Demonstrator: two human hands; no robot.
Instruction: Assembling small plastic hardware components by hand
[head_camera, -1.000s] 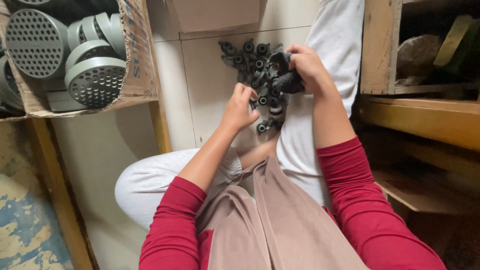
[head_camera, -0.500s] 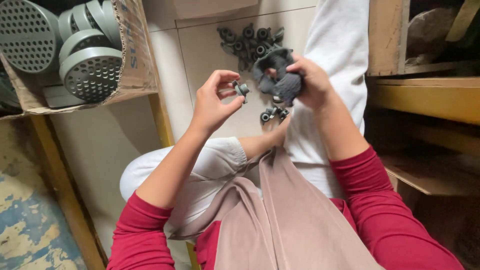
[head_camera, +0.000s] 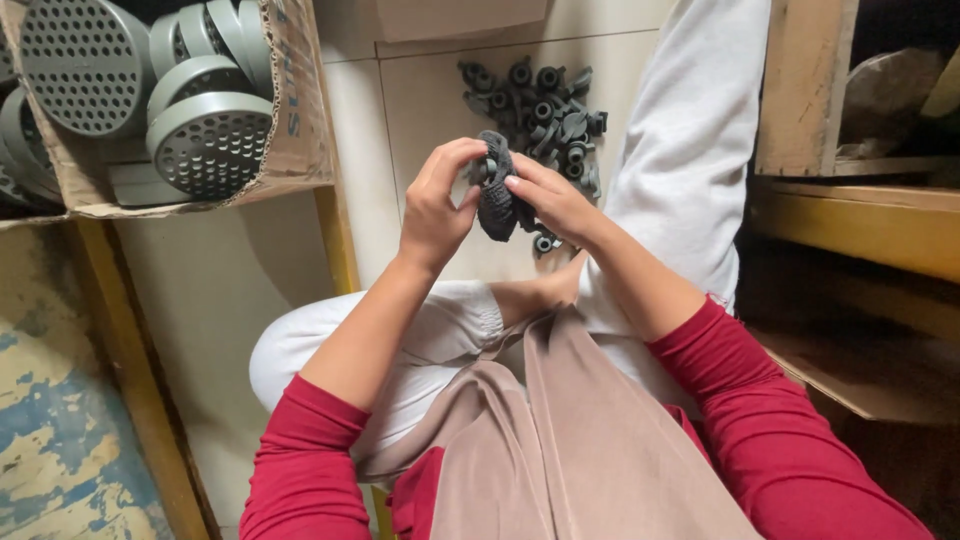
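Observation:
My left hand (head_camera: 437, 205) and my right hand (head_camera: 553, 200) meet over the tiled floor, both on a dark grey round perforated part (head_camera: 497, 200). My right hand holds the part from the right side. My left fingers pinch a small dark fitting (head_camera: 486, 168) against its top. Beyond my hands, a pile of several small dark fittings (head_camera: 545, 105) lies on the tiles. My legs in white trousers (head_camera: 690, 150) stretch out beside the pile.
A cardboard box (head_camera: 300, 110) at upper left holds several grey perforated round discs (head_camera: 205, 140). Wooden shelving (head_camera: 850, 210) stands at the right. A yellow wooden frame leg (head_camera: 335, 235) runs down beside the box. Worn blue flooring (head_camera: 50, 440) is at lower left.
My left hand picked a small fitting from the pile, drew back, and has now come to the round part in my right hand. Both hands moved left and nearer to me.

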